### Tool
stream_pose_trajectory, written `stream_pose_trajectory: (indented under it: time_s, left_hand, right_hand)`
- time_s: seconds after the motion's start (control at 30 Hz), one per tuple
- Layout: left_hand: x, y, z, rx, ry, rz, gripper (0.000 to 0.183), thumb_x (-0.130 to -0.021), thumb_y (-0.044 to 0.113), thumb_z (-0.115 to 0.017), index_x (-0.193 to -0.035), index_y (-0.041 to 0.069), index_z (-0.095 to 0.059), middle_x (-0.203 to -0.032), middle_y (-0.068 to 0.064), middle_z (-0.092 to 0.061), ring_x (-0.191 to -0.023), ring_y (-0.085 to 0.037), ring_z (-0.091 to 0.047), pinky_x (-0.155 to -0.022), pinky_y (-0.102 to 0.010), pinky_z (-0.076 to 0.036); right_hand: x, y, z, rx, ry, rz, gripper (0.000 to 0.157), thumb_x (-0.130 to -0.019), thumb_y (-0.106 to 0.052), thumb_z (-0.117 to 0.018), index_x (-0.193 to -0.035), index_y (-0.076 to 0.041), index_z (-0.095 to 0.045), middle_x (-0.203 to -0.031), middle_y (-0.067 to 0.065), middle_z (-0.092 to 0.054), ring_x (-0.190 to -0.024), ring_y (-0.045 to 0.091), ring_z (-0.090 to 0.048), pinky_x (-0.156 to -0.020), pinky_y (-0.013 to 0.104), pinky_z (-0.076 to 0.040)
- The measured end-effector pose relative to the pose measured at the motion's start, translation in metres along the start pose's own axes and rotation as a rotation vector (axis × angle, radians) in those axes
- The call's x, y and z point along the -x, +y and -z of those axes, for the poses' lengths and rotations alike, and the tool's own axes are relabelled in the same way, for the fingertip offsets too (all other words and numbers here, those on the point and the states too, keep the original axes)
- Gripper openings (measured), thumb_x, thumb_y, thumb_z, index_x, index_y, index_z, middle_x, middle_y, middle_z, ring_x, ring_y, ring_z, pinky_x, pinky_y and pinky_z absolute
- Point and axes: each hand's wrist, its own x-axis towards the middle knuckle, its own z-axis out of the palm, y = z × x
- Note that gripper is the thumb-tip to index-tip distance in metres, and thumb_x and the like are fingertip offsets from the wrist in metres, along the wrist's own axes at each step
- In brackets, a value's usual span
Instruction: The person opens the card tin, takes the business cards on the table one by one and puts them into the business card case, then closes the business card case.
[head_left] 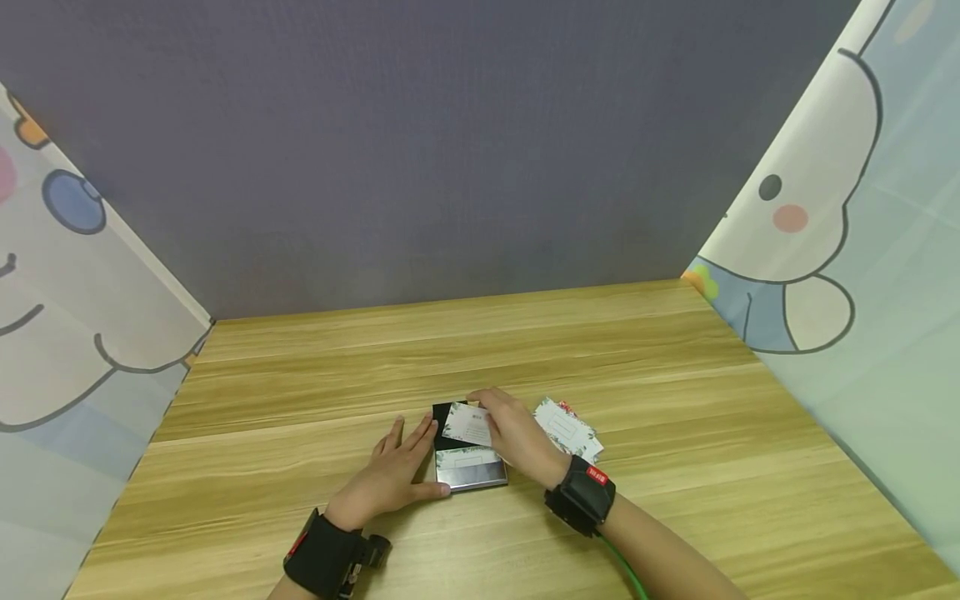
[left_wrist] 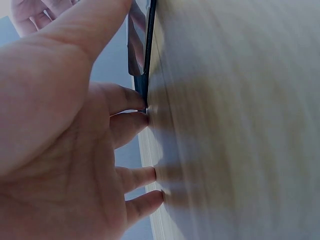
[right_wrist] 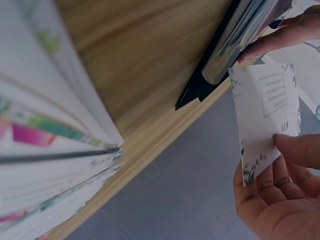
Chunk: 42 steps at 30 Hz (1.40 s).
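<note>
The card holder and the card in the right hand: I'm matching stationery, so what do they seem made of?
Card holder: silver band probably polished metal, being mirror-like; black part matte, material unclear. Card: likely matte cardstock; thin, printed, without glare.

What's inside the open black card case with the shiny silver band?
A white rectangular card with leafy edging shows above the silver band; its lower part and anything beneath are covered.

Place: it's looking like a small screened-off booth tbh
Table point(head_left: 315, 367): wood grain's showing
Back panel point(head_left: 450, 150): dark grey, it's closing the far edge
Side sheets point(head_left: 810, 208): cartoon-printed, they're flanking the table
</note>
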Motion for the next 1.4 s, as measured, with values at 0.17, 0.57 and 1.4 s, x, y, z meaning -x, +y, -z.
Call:
stream_pose_trajectory:
  time_s: [0.17, 0.57, 1.4]
  left_hand:
    - [0.0001, 0.0000, 0.0001, 0.002, -0.002, -0.001, 0.091, -0.077, 0.052, -0.061, -0.143, 0.002, -0.023, -0.151, -0.017, -0.019, -0.132, -0.051, -0.004, -0.099, -0.071, -0.020]
    - [-0.0010, 0.0001, 0.0004, 0.011, -0.015, 0.005, 0.091, -0.078, 0.053, -0.061, -0.144, 0.003, -0.022, -0.152, -0.017, -0.019, -0.132, -0.051, -0.003, -0.099, -0.070, -0.019]
    - [0.0006, 0.0015, 0.0017, 0.012, -0.014, 0.009, 0.090, -0.078, 0.051, -0.062, -0.143, 0.001, -0.023, -0.152, -0.017, -0.019, -0.132, -0.050, -0.003, -0.100, -0.070, -0.019]
  right_hand:
    - [-0.0002, -0.0019, -0.0013, -0.006, -0.006, 0.011, 0.035, -0.081, 0.013, -0.050, -0.111, -0.004, -0.059, -0.104, 0.012, -0.065, -0.097, 0.020, -0.059, -0.080, 0.035, -0.054]
    - [0.0002, -0.0047, -0.0041, 0.023, -0.082, 0.006, 0.034, -0.084, 0.010, -0.051, -0.115, -0.004, -0.057, -0.112, 0.013, -0.063, -0.106, 0.022, -0.056, -0.087, 0.036, -0.051]
    - [0.0017, -0.0060, -0.0093, 0.041, -0.158, 0.024, 0.030, -0.084, 0.008, -0.050, -0.102, -0.010, -0.064, -0.095, 0.003, -0.065, -0.085, 0.010, -0.057, -0.070, 0.029, -0.053]
